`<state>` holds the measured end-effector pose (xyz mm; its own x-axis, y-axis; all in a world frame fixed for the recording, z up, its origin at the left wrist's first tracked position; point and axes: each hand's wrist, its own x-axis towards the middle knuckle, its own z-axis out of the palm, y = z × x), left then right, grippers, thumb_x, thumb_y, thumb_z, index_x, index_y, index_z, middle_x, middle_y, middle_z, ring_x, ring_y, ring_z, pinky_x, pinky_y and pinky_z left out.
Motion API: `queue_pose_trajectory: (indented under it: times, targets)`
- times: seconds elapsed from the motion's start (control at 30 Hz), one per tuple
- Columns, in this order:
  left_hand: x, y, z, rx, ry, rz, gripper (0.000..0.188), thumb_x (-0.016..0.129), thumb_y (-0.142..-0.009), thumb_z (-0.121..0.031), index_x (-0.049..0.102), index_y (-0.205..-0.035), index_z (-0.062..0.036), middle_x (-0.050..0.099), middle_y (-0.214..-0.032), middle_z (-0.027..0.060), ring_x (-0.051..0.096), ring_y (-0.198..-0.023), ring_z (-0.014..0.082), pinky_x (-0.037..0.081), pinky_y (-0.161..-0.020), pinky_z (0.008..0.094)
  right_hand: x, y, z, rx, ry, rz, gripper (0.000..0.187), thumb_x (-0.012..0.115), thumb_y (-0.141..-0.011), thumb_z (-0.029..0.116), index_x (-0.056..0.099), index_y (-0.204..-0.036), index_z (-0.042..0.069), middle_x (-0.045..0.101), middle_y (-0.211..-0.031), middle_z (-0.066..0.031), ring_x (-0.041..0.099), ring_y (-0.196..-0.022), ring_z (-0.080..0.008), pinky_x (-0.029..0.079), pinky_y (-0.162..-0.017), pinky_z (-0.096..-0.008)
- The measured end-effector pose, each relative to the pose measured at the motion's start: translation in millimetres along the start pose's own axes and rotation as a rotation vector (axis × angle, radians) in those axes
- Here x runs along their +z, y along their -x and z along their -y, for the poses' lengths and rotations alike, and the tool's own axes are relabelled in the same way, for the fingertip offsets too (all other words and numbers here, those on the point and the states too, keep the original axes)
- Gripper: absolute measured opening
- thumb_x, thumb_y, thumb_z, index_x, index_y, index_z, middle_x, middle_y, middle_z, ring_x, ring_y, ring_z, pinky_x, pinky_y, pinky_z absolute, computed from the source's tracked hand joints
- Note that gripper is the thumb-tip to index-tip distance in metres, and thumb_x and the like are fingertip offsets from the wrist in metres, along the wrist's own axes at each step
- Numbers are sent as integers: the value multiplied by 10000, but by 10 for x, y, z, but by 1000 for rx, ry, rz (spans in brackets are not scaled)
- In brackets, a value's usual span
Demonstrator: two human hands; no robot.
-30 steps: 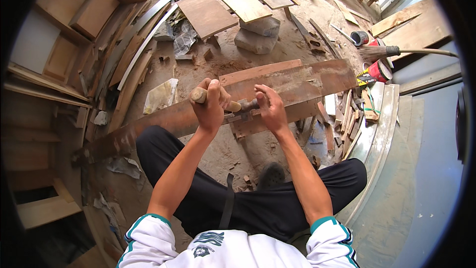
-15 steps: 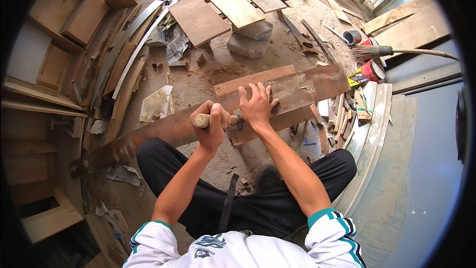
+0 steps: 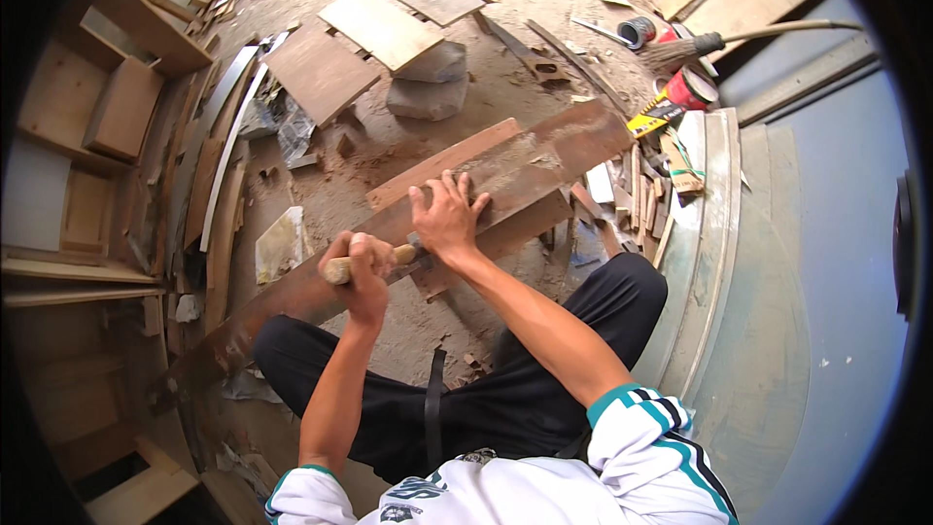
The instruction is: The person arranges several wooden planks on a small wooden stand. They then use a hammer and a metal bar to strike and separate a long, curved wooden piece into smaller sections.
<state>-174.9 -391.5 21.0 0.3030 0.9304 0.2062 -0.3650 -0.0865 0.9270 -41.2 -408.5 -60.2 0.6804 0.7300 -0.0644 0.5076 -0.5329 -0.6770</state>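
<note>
A long, worn brown plank (image 3: 573, 136) lies slantwise in front of my crossed legs. My left hand (image 3: 362, 267) is closed around a tool with a round wooden handle (image 3: 337, 271); the handle's butt sticks out on the left. On the other side of the fist, a short dark metal part shows beside my right hand (image 3: 447, 219), which hides the rest of the tool. That right hand lies on the plank, palm down, fingers spread. Shorter brown boards show along the plank's far edge (image 3: 442, 163) and beneath its near edge (image 3: 525, 233).
Flat boards (image 3: 379, 27) rest on grey blocks (image 3: 428, 87) ahead. Wooden cabinets (image 3: 107, 126) and stacked strips stand at left. At right are a brush (image 3: 680, 51), a red can (image 3: 692, 87), scrap sticks (image 3: 641, 204) and a bluish panel (image 3: 816, 233). Wood scraps litter the floor.
The whole view has swung, so the surroundings sit further left and the plank slants more steeply. Both hands keep their places on tool and plank; more of the handle shows between them.
</note>
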Motion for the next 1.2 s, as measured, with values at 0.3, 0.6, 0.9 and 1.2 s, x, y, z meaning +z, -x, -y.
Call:
queue_pose_trajectory:
  times: [0.3,0.6,0.9,1.2]
  targets:
    - [-65,38,73,-18,115,2,321,442,-987,-135,364,-677,-100,341,-525,11,359,-461,125,402,-524,307,-143,120,-99,-24,-86,-5,673,458,-960,573,582,-1285,-3,442,-1477,-225,258,-1460,-399,80,-1183,-608]
    - [-89,42,85,-32,127,14,299,439,-978,-144,360,-692,-109,340,-532,4,345,-458,120,417,-548,312,-739,153,-787,-398,-19,335,564,574,-930,503,607,-1246,37,605,-1285,-204,514,-1274,-379,400,-1071,-479]
    - [-199,188,221,-54,-245,-25,262,533,-1022,-262,479,-857,-67,549,-729,42,578,-734,155,512,-805,328,-1507,-232,-814,-222,81,620,512,592,-919,473,606,-1263,95,667,-1155,-223,620,-1117,-384,502,-931,-482]
    - [-58,419,303,-262,-568,81,440,659,-965,-215,470,-1312,-23,645,-1199,118,599,-1109,165,491,-936,289,-1601,-297,-798,-421,266,617,414,624,-910,416,614,-1048,26,688,-1002,-215,658,-994,-396,517,-853,-499]
